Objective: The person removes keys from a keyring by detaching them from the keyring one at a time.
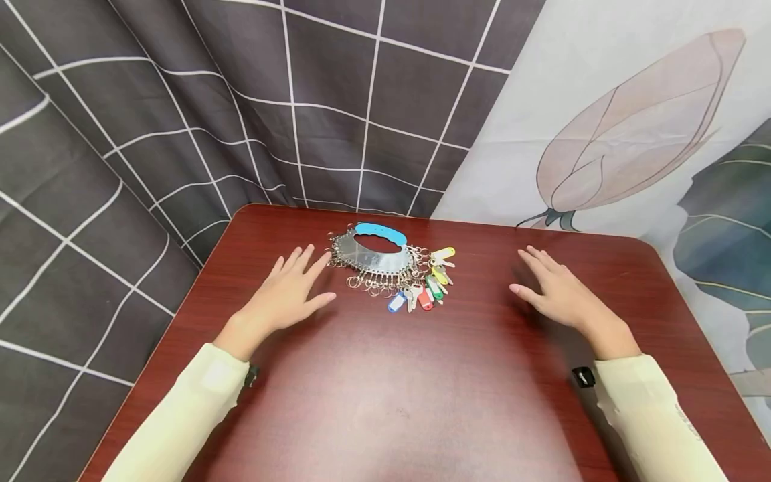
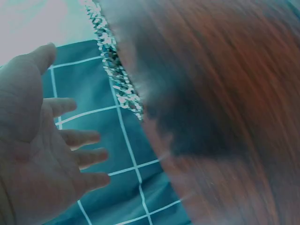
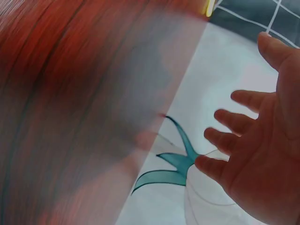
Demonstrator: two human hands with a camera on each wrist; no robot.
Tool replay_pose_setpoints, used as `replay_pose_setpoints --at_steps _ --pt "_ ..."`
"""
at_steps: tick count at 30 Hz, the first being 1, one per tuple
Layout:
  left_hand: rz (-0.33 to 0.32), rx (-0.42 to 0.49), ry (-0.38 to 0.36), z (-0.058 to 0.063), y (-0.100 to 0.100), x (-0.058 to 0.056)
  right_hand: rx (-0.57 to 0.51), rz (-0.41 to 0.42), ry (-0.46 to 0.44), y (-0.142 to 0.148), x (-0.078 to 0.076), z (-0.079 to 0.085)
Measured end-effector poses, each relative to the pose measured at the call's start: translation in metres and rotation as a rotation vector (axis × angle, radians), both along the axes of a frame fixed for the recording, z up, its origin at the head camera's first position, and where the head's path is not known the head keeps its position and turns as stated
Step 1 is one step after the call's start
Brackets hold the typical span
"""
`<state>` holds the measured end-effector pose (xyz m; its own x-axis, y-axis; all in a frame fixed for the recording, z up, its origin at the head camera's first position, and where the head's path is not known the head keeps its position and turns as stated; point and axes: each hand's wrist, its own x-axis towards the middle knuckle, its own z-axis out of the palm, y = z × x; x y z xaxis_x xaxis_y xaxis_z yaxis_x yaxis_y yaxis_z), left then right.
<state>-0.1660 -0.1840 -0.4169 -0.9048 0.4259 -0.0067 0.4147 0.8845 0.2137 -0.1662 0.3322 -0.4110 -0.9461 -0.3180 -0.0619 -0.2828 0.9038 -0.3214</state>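
Note:
A curved metal key holder with a blue handle lies toward the back of the table, small rings and clips hanging along its edge. Several keys with colored tags fan out at its right and front, among them a blue tag, a red tag and a yellow tag. My left hand, fingers spread, is just left of the holder and holds nothing. Farther off to the right, my right hand has its fingers extended, also holding nothing. Both palms show in the wrist views.
The reddish-brown wooden table has rounded back corners. Behind it and at the left hangs a dark curtain with white grid lines; a white curtain with a large flower print hangs at the right.

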Motion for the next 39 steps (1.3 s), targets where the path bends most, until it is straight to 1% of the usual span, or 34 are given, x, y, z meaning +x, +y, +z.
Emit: replay_pose_setpoints --at_steps 6,11,14,18,22,31,39 --pt "0.005 0.023 0.008 0.004 0.009 0.001 -0.021 0.023 0.027 -0.014 -0.002 0.001" --pt "0.008 0.036 -0.005 0.005 0.017 0.002 -0.041 0.017 0.063 -0.026 -0.003 0.001" --pt "0.002 0.041 0.003 0.004 0.023 0.002 -0.060 0.012 0.080 -0.035 -0.003 0.002" --pt "-0.004 0.069 0.024 0.006 0.032 0.002 -0.079 0.021 0.082 -0.047 -0.006 0.001" --pt "0.000 0.102 0.028 0.007 0.040 0.001 -0.099 0.034 0.083 -0.058 -0.009 0.002" --pt "-0.022 0.154 0.056 0.002 0.058 -0.005 -0.131 0.056 0.084 -0.074 -0.023 -0.002" --pt "-0.019 0.183 0.046 0.001 0.079 -0.018 -0.160 0.098 0.105 -0.091 -0.040 -0.006"
